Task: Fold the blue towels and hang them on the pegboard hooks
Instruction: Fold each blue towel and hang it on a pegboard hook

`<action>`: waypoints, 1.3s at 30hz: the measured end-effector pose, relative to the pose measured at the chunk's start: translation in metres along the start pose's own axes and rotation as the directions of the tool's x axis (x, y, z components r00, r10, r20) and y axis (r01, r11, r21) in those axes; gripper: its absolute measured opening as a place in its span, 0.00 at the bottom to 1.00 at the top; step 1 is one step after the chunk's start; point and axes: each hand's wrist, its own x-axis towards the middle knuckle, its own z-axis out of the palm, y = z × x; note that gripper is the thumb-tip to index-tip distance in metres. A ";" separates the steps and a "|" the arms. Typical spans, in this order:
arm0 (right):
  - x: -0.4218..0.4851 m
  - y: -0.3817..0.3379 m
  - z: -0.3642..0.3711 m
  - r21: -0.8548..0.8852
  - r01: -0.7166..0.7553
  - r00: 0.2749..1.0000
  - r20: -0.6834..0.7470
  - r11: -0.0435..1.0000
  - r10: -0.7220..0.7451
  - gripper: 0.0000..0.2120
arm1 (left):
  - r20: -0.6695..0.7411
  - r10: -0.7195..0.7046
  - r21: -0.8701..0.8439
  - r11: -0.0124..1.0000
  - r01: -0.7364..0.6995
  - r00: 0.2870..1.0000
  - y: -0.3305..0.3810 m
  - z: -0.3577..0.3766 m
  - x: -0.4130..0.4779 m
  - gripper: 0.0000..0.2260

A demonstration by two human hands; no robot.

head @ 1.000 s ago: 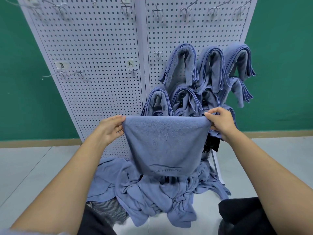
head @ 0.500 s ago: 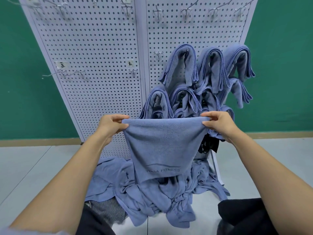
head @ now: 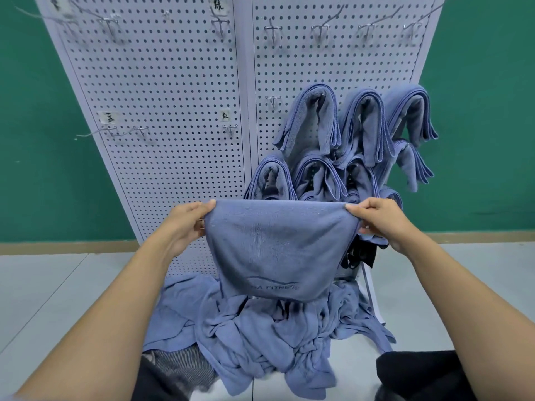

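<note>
Soft, even light washes over the white perforated metal pegboard (head: 173,111), bright and flat, and its holes read crisp at the centre. Up at the pegboard's top edge the thin wire hooks (head: 318,30) smear into blur. Both side edges of the pegboard splay outward: wide-angle stretch. On the pegboard's right half, gentle shadow pools inside the folds of the hanging blue towels (head: 362,125). In front of the pegboard's foot, the held blue terry towel (head: 278,244) shows soft, half-legible lettering and dims the crumpled blue towel pile (head: 260,337) beneath. Below that, bare forearms (head: 101,314) balloon toward the corners.

Plain workroom, white pegboard (head: 173,82), labelled hooks (head: 318,31), green wall (head: 486,111), grey floor (head: 58,285)
</note>
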 end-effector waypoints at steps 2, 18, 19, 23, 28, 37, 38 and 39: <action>0.001 0.000 0.005 0.102 -0.107 0.994 -0.021 0.989 0.109 0.13 | -0.082 -0.078 -0.071 0.995 0.073 0.994 0.001 0.007 -0.002 0.05; -0.025 -0.041 0.087 0.188 0.007 0.985 0.171 0.982 -0.040 0.05 | 0.084 0.197 0.084 0.975 -0.204 0.977 0.015 0.114 -0.054 0.03; -0.026 -0.041 0.087 0.195 0.016 0.984 0.172 0.981 -0.050 0.05 | 0.081 0.213 0.095 0.971 -0.221 0.974 0.014 0.115 -0.053 0.04; -0.031 -0.042 0.082 0.241 0.015 0.964 0.254 0.970 -0.079 0.06 | 0.111 0.243 0.068 0.966 -0.251 0.964 0.017 0.114 -0.054 0.04; -0.036 -0.040 0.076 0.289 -0.011 0.927 0.362 0.957 -0.099 0.18 | 0.154 0.289 0.120 0.944 -0.308 0.945 0.016 0.113 -0.053 0.09; -0.016 -0.030 0.049 -0.332 0.451 0.883 0.300 0.828 -0.361 0.20 | 0.230 0.238 0.139 0.952 -0.273 0.944 0.018 0.111 -0.050 0.07; -0.013 -0.027 0.047 -0.390 0.461 0.876 0.346 0.797 -0.337 0.24 | 0.262 0.241 0.138 0.949 -0.283 0.935 0.019 0.110 -0.050 0.08; -0.010 -0.024 0.046 -0.414 0.451 0.875 0.382 0.791 -0.299 0.24 | 0.290 0.237 0.137 0.949 -0.285 0.927 0.019 0.109 -0.050 0.08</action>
